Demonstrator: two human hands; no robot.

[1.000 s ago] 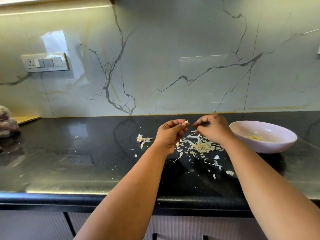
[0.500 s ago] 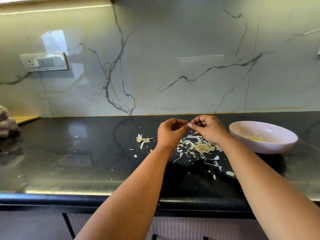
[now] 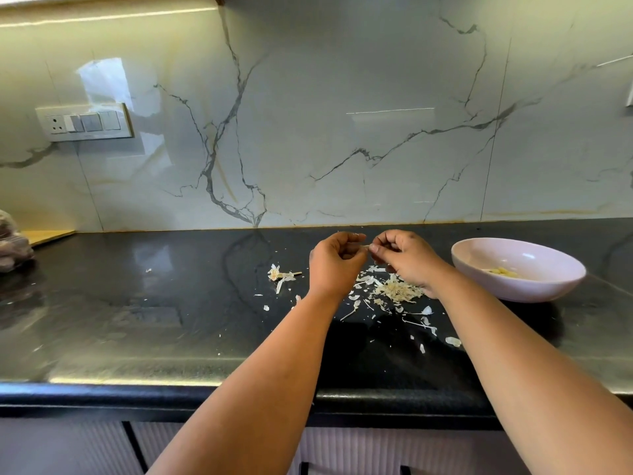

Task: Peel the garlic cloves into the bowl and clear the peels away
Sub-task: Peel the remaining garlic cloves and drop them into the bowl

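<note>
Landmark: the bowl (image 3: 518,269), pale pink, shallow, standing on the dark polished table (image 3: 137,303).

Left hand (image 3: 337,260): raised above the table, left of the bowl, fingers curled inward. Fingertips pinch a small pale garlic clove (image 3: 365,247) at the point where the two hands meet.

Right hand (image 3: 404,257): between the left hand and the bowl, also off the table surface, fingers curled, thumb and forefinger closed on the same clove from the other side. The two hands touch at the fingertips. How much skin is left on the clove: too small to tell.

Peeled cloves (image 3: 501,271): a few yellowish pieces lying inside the bowl, toward its nearer wall.

Peels (image 3: 397,291): a loose heap of papery white and tan scraps on the table just left of the bowl, directly under the right wrist, with thinner strips and flakes scattered from it toward the table's front edge.

Garlic stem remnant (image 3: 281,276): a small clump with a short stalk, on the table farther left of the bowl, beyond the left hand, apart from the main heap.

Switch panel (image 3: 85,122): on the marble wall, far left of the bowl and above it.

Bagged item (image 3: 13,246): at the far left end of the table, well apart from the bowl; contents unclear.
</note>
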